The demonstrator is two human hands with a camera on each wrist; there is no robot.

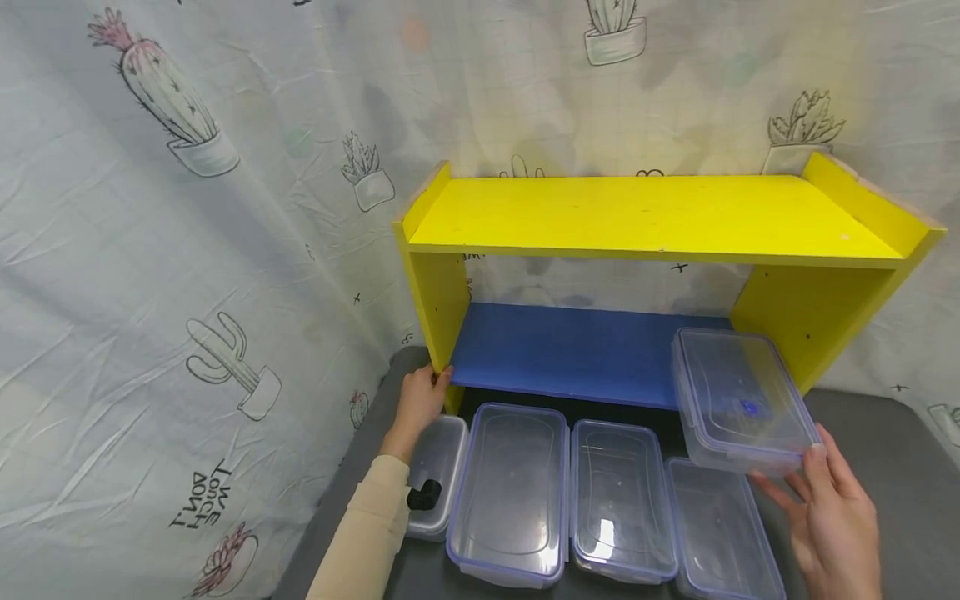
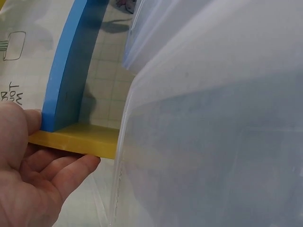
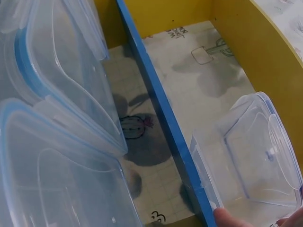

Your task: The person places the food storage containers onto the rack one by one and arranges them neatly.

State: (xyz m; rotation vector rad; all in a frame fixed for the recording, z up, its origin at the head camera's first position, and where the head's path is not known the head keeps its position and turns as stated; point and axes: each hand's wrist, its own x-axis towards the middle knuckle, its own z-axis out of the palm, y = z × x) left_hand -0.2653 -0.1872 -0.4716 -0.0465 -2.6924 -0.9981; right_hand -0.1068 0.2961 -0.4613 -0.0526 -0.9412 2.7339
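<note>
A yellow shelf unit point(image 1: 645, 215) with a blue lower board point(image 1: 558, 346) stands against the back. My left hand point(image 1: 422, 402) grips the front edge of its left side panel, level with the blue board; in the left wrist view the thumb is by the blue board and the fingers curl under the yellow panel point(image 2: 78, 139). With thumb and fingers my right hand point(image 1: 836, 521) holds the near right corner of a clear lidded container point(image 1: 735, 387). That container lies partly on the right end of the blue board, its near end sticking out past the front edge.
Several more clear lidded containers stand in a row before the shelf, among them a large one point(image 1: 513, 492), a middle one point(image 1: 622, 500) and one at the right point(image 1: 723, 533). A smaller box point(image 1: 438, 467) sits beneath my left forearm. Cactus-print cloth point(image 1: 225, 250) hangs behind the grey tabletop point(image 1: 900, 467).
</note>
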